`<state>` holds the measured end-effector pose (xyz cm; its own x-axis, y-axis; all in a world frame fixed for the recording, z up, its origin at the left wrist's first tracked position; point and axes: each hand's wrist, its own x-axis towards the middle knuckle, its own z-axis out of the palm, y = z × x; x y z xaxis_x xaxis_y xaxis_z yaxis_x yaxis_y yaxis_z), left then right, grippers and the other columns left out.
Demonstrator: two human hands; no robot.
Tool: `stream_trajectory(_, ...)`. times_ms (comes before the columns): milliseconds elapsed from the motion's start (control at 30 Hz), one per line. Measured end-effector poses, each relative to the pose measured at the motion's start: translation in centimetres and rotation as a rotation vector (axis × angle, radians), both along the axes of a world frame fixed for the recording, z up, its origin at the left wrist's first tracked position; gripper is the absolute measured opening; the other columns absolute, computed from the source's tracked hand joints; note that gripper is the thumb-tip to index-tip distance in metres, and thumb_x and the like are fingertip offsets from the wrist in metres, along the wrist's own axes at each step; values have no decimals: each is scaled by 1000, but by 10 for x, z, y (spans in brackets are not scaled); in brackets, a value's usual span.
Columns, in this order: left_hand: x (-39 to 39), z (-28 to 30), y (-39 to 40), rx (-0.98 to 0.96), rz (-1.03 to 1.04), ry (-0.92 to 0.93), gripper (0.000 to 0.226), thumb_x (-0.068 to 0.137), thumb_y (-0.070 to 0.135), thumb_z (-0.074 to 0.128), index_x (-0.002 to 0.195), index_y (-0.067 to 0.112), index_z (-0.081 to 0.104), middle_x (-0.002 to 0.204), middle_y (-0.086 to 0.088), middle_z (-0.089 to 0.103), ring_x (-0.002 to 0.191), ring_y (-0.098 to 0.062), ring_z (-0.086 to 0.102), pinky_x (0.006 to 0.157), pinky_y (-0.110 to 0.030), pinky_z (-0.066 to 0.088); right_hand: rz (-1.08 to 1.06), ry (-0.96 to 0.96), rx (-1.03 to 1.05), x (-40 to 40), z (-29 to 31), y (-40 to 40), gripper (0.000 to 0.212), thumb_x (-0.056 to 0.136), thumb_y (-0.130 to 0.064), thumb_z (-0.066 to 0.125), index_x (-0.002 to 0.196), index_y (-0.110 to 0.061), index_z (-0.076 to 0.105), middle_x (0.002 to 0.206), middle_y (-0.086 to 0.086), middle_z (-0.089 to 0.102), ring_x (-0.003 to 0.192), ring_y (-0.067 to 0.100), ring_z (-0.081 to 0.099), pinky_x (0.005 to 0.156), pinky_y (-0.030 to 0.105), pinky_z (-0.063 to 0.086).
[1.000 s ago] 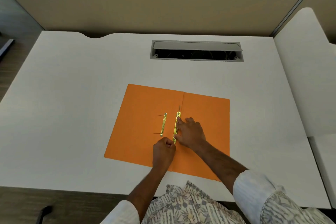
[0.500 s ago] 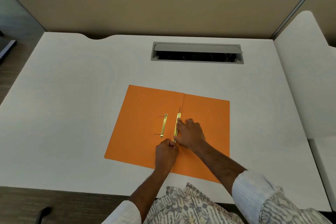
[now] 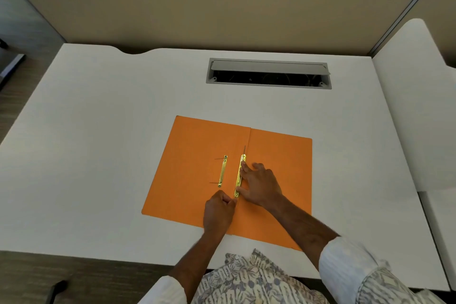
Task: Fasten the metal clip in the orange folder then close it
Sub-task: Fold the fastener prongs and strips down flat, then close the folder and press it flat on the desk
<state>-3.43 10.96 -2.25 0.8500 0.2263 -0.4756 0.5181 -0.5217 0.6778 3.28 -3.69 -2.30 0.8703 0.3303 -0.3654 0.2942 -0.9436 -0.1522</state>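
1. You look down at an orange folder (image 3: 197,180) lying open on a white desk (image 3: 98,131).
2. Your right hand (image 3: 259,185) lies flat along a gold metal clip (image 3: 238,175) beside the fold.
3. Your left hand (image 3: 218,212), curled into a fist, pinches at the clip's near end.
4. A second gold strip (image 3: 222,171) lies loose just left of it.

A white desk (image 3: 98,155) is seen from above, bounded at the back by a beige partition. A grey cable hatch (image 3: 269,73) is set into its far middle, with the flap raised. An orange folder (image 3: 195,155) is laid open and flat on the near middle of the desk, slightly skewed, its near right corner close to the front edge. The rest of the surface is left bare. A second white surface adjoins on the right.
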Motion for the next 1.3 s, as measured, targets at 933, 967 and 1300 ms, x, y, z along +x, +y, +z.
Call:
stream_trajectory(933,6,7,189,288,586,160,69,76,43,82,132,11,56,135,-26,51,124,-48,48,104,-61,40,68,-112,137,-31,-13,38,64,80,-46,73,132,-17,52,136,5,52,122,26,50,92,41,51)
stream_trajectory(967,8,10,193,268,603,166,67,78,44,81,131,12,58,134,-25,53,124,-47,49,105,-61,40,70,-111,134,-31,-13,38,64,80,-47,73,132,-18,51,136,4,52,122,26,50,92,41,51)
stream_trajectory(1300,9,77,197,26,589,-138,17,91,24,69,104,12,70,102,-10,70,97,-32,66,85,-47,55,53,-93,131,-32,-13,37,66,84,-49,67,139,-19,46,142,4,48,128,26,46,100,42,46)
